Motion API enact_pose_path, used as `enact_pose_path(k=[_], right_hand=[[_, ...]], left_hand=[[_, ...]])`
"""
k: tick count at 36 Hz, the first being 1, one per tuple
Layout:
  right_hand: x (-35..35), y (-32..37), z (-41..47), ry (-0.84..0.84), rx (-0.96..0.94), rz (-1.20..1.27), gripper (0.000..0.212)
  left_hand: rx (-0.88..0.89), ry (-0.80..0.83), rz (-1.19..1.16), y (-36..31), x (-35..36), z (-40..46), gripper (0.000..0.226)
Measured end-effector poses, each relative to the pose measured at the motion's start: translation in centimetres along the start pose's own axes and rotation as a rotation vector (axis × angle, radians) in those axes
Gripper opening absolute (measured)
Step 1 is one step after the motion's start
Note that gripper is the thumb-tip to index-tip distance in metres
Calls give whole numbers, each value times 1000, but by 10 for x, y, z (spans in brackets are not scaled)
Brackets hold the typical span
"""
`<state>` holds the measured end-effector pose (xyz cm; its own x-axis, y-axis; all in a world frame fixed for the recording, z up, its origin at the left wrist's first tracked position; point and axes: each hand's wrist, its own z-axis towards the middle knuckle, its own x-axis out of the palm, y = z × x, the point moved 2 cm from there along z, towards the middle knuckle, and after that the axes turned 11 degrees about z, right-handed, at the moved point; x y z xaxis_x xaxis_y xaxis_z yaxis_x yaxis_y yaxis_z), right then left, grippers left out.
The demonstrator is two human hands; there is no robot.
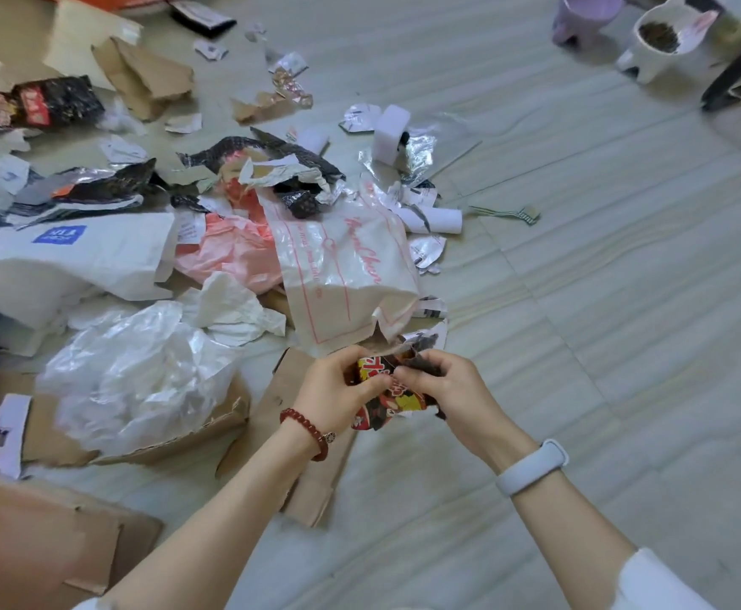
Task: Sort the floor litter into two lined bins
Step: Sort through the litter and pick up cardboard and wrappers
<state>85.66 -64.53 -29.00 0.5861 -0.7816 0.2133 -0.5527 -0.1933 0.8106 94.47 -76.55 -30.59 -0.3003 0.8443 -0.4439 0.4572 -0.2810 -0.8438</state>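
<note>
Low over the pale floor, a crumpled red-and-black snack wrapper is held between both hands. It is pinched by the left hand along its near edge, thumb curled over the print, and gripped by the right hand at its dark torn top. The pick-up step looks done; the wrapper is being bunched or looked over. Beyond it, the heap of litter is left unsorted: plastic bags, cardboard, foil scraps. No lined bin can be made out from here, so one has to be found next and the wrapper carried there.
</note>
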Motion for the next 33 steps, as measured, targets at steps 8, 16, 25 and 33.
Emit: enact_pose_path(k=[8,16,25,33], right_hand=[[6,-15,4,-44,-194,-258,27],[-16,-39,46,-160,-126,-1063,79],[-4,-60,43,-8,10,-1434,97],[-14,-74,25,-190,-433,-1471,35]], left_hand=[[-162,-136,-147,18,-19,-11,27],[-145,-178,44,34,-44,-12,31],[-97,-75,325,54,-45,-20,26],[-123,-166,404,50,-36,-23,15]])
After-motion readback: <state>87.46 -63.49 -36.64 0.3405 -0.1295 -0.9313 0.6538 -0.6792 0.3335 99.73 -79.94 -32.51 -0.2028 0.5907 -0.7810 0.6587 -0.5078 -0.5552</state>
